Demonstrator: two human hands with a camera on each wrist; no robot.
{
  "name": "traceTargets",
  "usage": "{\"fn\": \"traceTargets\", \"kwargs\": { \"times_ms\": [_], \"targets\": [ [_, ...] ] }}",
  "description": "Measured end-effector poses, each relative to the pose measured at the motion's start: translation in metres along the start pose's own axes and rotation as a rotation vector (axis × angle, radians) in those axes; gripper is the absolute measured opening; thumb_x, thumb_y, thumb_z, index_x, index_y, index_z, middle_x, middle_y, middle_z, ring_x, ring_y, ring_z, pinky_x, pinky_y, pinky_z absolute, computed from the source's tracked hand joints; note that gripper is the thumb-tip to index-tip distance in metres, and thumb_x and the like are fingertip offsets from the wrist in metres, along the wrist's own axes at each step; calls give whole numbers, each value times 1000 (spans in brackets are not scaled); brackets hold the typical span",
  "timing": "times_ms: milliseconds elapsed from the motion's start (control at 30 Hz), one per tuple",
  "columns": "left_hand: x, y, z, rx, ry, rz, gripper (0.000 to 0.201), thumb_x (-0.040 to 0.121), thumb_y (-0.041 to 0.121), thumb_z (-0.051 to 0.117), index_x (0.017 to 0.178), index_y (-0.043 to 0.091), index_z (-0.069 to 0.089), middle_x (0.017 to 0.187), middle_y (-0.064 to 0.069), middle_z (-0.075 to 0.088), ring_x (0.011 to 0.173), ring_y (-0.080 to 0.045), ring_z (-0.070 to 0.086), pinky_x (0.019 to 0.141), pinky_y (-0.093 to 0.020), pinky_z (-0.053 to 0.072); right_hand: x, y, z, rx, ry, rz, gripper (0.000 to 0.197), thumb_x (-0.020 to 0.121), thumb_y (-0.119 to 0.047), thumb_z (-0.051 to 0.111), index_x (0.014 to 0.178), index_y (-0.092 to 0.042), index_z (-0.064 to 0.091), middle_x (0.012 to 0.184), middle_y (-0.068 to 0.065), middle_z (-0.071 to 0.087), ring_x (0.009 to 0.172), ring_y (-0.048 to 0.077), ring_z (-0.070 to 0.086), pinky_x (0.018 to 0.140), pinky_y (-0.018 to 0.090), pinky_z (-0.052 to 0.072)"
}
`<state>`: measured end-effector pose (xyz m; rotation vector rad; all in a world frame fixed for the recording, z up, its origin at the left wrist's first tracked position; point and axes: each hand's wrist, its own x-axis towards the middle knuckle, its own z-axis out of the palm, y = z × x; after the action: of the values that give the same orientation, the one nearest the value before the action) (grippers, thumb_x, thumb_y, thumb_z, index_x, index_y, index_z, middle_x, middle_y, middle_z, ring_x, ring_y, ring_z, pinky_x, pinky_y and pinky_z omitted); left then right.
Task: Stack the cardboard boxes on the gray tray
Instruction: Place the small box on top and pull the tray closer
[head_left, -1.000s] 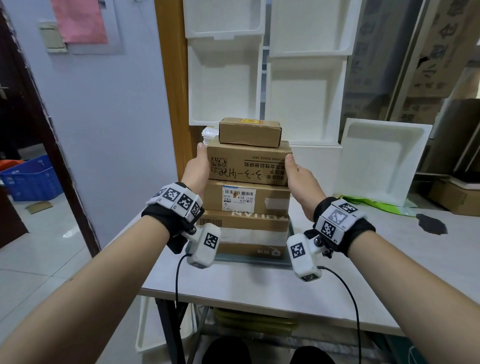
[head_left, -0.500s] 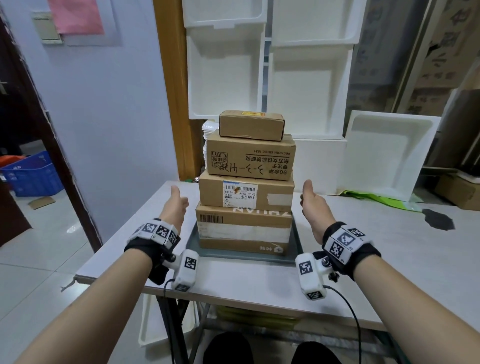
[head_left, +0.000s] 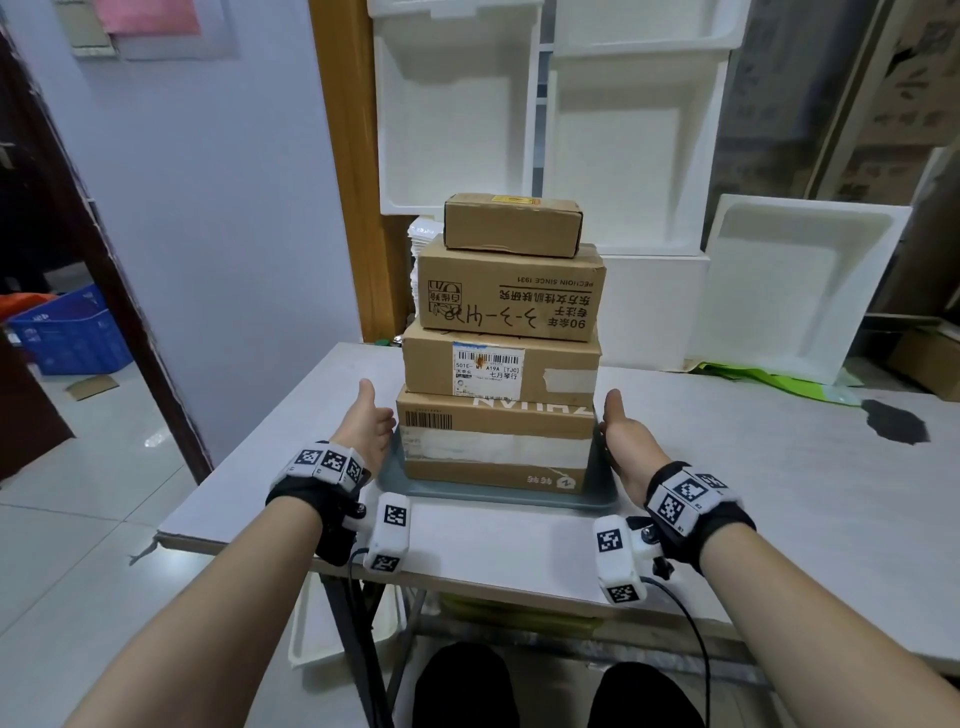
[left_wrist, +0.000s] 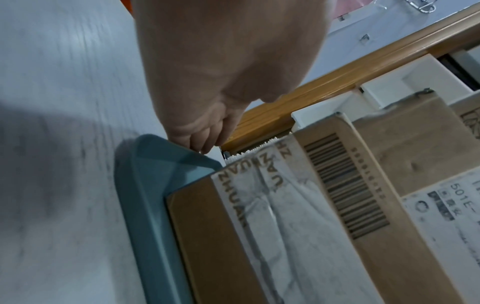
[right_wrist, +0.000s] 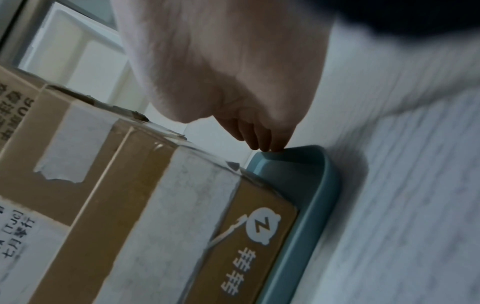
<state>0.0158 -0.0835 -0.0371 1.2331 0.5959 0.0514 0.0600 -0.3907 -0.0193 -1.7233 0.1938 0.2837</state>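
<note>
Four cardboard boxes (head_left: 501, 364) stand stacked on the gray tray (head_left: 493, 496); I judge stacking complete. My left hand (head_left: 366, 426) and right hand (head_left: 626, 441) flank the tray, fingers relaxed, gripping nothing, tips at its far rim.

Matt brown cardboard boxes (head_left: 501, 436), smooth grey-blue plastic tray (head_left: 498, 500), matt pale table (head_left: 779, 467)

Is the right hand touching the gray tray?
Touching. In the right wrist view, the right hand has its fingertips resting on the far corner rim of the gray tray.
</note>
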Motion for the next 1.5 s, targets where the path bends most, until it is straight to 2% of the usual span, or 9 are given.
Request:
{"fn": "traceTargets", "kwargs": {
  "times_ms": [133,267,600,767,967,1100,1267,1500],
  "targets": [
    [2,-6,-3,-11,-22,-2,101,86,77,19,150,-1,24,156,-17,30,144,-24,30,119,-38,21,1,5,3,5,6,10,82,92,-70,20,138,-8,49,144,12,51,132,29,47,114,42,32],
    [1,-7,1,-1,-46,-2,97,90,74,16,152,0,20,157,-16,29,145,-24,28,120,-38,17,5,8,-2,-22,18,2,80,96,-64,19,143,-4,42,149,14,44,137,30,41,113,39,29],
    [4,-15,26,17,-75,0,91,93,70,17,151,0,22,156,-14,32,144,-22,31,118,-36,22,11,21,-22,-9,38,13,84,92,-69,19,140,-6,47,144,15,50,133,31,46,114,46,33],
    [2,-21,43,45,-92,1,93,91,72,19,152,2,23,156,-12,31,144,-21,29,119,-37,21,13,24,-40,-15,74,8,80,94,-66,20,139,-6,47,144,15,50,132,31,46,113,44,33],
    [-6,-27,66,66,-114,-13,95,89,75,21,153,4,20,158,-10,28,145,-21,27,119,-41,20,15,30,-63,-37,99,1,74,97,-61,18,131,-5,54,136,16,56,123,32,51,103,39,37],
    [-14,-31,83,74,-124,-9,89,93,70,19,154,6,18,159,-8,26,146,-20,24,120,-38,17,13,33,-75,-20,120,-1,70,97,-61,21,125,-10,58,131,16,60,119,32,54,106,41,39],
    [-21,-37,99,93,-143,-7,87,94,69,19,154,6,17,160,-7,23,147,-19,22,121,-38,13,8,36,-91,-15,143,-21,68,98,-60,21,126,-10,58,129,15,59,109,28,53,96,35,39],
    [-31,-43,116,90,-149,-15,88,93,70,20,154,6,19,158,-8,27,146,-21,26,120,-38,17,7,40,-107,-16,154,-29,68,97,-61,21,122,-12,61,128,15,61,114,30,55,99,37,40]
  ]
}}
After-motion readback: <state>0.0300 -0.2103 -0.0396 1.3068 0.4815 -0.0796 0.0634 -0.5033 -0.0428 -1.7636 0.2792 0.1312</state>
